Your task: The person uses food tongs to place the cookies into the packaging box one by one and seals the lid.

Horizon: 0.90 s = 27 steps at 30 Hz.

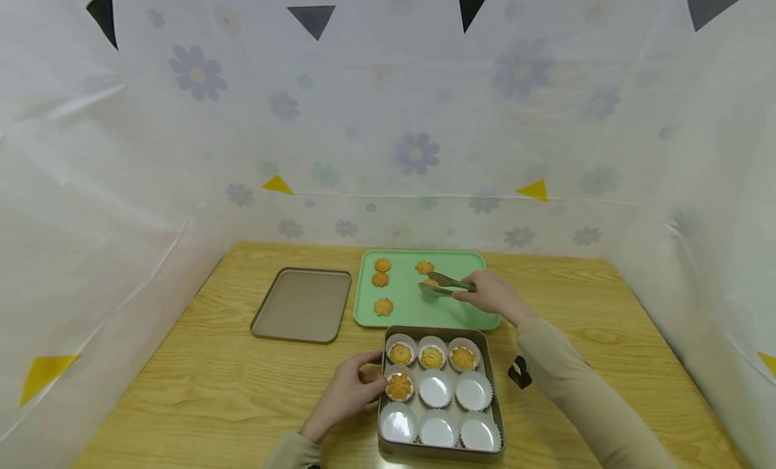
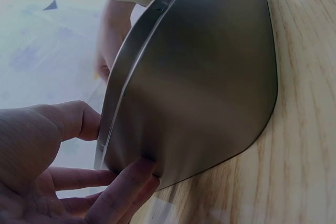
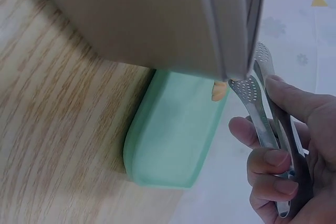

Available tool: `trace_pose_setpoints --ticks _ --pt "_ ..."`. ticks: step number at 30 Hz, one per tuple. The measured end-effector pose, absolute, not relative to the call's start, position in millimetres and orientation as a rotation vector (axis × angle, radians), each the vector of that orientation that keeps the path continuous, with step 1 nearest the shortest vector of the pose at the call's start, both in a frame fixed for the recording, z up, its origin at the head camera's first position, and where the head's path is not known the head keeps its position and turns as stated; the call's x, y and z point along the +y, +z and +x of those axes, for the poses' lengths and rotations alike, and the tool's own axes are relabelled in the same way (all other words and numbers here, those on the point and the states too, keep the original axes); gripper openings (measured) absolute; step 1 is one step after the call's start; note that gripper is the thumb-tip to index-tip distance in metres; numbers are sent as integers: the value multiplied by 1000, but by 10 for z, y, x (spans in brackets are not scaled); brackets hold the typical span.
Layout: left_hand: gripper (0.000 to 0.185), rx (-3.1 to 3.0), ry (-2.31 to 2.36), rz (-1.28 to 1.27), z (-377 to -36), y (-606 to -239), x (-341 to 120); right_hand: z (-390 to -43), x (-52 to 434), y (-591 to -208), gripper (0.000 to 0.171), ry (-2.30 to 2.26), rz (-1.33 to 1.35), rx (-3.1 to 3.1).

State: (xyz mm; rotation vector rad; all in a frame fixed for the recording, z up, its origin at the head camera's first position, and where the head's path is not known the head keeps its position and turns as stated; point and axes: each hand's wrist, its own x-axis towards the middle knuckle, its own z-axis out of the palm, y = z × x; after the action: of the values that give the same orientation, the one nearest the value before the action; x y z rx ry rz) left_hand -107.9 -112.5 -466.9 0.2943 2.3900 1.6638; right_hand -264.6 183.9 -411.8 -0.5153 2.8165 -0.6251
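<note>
My right hand [image 1: 491, 295] holds metal tongs [image 1: 450, 282] over the green tray [image 1: 400, 321]. The perforated tong tips are around a cookie [image 1: 430, 283] near the tray's middle; in the right wrist view, the tin hides part of the tips. My left hand [image 1: 348, 393] grips the left wall of a square tin [image 1: 443, 453], thumb over the rim and fingers against the outside [image 2: 123, 190]. White paper cups fill the tin. Swirled cookies sit in its back row and in the middle row's left cup [image 1: 399, 386]; the other cups hold none.
Several cookies [image 1: 383, 307] lie on the tray, mostly along its left side, with one [image 1: 424, 267] just behind the tongs. A flat brown lid [image 1: 303, 304] lies left of the tray on the wooden table [image 1: 200, 361]. Translucent sheeting [image 1: 388, 118] encloses the table's back and sides.
</note>
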Motion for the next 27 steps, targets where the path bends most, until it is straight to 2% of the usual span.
trace_pose_setpoints --ticks 4,10,18,27 --pt "55 2402 1653 296 -1083 -4676 -1126 -2586 1864 -4083 32 -629 -521 2823" --pt "54 2431 1638 293 -1078 -4673 -1127 -2496 1888 -4038 48 -624 -551 2853" --pt "54 2430 1634 291 -1072 -4660 -1125 -2317 1935 -3972 41 -638 -671 2885" --pt "54 2440 1626 291 -1074 -4663 -1124 -2051 1993 -3934 44 -605 -740 2940"
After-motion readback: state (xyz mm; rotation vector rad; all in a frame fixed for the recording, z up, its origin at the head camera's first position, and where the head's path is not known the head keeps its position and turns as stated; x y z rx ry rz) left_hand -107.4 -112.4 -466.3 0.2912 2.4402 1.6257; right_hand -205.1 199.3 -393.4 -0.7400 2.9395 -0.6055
